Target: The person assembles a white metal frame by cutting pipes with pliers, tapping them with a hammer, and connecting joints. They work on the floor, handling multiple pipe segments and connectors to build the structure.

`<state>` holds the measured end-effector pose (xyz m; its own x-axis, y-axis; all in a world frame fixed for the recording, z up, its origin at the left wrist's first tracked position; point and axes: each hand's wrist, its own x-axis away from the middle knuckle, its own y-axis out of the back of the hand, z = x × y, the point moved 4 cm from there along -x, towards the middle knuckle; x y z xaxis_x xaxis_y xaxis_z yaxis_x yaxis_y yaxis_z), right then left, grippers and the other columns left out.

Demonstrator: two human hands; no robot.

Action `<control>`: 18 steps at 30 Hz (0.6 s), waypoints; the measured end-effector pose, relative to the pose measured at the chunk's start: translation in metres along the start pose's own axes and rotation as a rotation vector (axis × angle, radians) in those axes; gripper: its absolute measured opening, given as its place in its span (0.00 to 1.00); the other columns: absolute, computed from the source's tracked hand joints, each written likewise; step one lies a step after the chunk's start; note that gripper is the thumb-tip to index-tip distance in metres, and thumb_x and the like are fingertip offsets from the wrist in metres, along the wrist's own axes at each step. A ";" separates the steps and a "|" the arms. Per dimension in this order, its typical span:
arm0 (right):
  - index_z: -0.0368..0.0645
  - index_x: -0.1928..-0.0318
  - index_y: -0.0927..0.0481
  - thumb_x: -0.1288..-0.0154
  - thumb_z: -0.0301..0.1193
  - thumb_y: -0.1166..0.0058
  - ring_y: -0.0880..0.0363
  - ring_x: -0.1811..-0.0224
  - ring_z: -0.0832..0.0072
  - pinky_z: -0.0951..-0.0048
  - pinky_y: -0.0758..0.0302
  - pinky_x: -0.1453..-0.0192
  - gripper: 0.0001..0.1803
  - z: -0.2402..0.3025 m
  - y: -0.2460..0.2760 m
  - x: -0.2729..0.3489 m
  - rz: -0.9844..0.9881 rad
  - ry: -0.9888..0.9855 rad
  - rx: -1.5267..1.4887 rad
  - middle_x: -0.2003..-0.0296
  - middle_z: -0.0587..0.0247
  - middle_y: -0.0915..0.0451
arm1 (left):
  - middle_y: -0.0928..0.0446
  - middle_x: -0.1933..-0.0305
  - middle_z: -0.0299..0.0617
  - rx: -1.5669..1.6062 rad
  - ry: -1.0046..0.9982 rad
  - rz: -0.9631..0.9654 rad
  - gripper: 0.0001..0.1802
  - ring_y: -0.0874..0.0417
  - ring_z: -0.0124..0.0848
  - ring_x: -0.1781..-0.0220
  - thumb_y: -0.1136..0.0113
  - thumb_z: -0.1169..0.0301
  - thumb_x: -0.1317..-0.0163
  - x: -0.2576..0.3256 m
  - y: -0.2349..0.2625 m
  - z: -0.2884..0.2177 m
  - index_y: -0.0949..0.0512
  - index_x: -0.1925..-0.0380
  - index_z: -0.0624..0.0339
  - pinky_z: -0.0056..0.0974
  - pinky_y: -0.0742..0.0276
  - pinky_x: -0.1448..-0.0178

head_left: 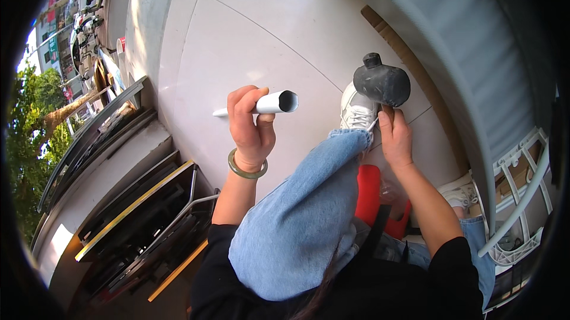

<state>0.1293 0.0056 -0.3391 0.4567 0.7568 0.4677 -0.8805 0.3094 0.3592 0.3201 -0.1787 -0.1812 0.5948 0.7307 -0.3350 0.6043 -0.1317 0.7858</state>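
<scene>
A white tube (270,103) is gripped in my left hand (249,119), its open dark end turned to the right and its thinner-looking far end pointing left. A green bangle (247,165) circles that wrist. My right hand (396,139) is closed round the handle of a black rubber mallet (383,84), just below the head. The mallet head is raised over my white shoe (358,109), apart from the tube. Most of the handle is hidden behind my fingers.
Pale floor tiles (255,35) lie below. A brown cardboard strip (415,67) runs along a grey padded panel (463,41) on the right. Something red (368,192) stands between my legs. A white plastic rack (522,201) is far right; dark framed panels (142,219) stack at lower left.
</scene>
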 end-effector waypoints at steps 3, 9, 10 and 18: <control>0.37 0.59 0.27 0.30 0.44 0.51 0.23 0.66 0.40 0.51 0.28 0.64 0.20 0.009 0.007 -0.004 -0.008 0.025 -0.025 0.71 0.40 0.22 | 0.26 0.61 0.48 -0.009 -0.012 0.014 0.14 0.26 0.37 0.60 0.44 0.66 0.32 -0.003 -0.001 0.000 0.27 0.55 0.67 0.36 0.28 0.60; 0.36 0.60 0.28 0.30 0.44 0.50 0.23 0.67 0.41 0.52 0.27 0.64 0.20 0.014 0.015 -0.006 -0.043 0.031 -0.054 0.72 0.40 0.22 | 0.26 0.64 0.48 0.013 -0.050 -0.017 0.16 0.26 0.37 0.62 0.48 0.62 0.30 -0.006 -0.004 -0.002 0.26 0.57 0.68 0.36 0.28 0.61; 0.36 0.61 0.28 0.30 0.44 0.50 0.23 0.68 0.42 0.53 0.27 0.64 0.20 0.014 0.015 -0.005 -0.049 0.031 -0.052 0.73 0.40 0.22 | 0.26 0.64 0.48 0.022 -0.056 -0.016 0.17 0.26 0.37 0.63 0.48 0.62 0.30 -0.006 -0.004 -0.003 0.26 0.57 0.68 0.36 0.28 0.62; 0.37 0.62 0.26 0.31 0.42 0.49 0.22 0.70 0.44 0.52 0.28 0.65 0.17 -0.001 0.036 0.030 -0.105 -0.045 0.160 0.74 0.44 0.21 | 0.25 0.68 0.46 0.086 -0.156 -0.048 0.20 0.24 0.37 0.68 0.50 0.57 0.30 -0.016 -0.001 -0.030 0.26 0.58 0.67 0.36 0.29 0.68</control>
<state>0.1111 0.0396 -0.3130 0.5531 0.6975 0.4555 -0.7982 0.2871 0.5296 0.2942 -0.1698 -0.1608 0.6351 0.6255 -0.4532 0.6732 -0.1606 0.7218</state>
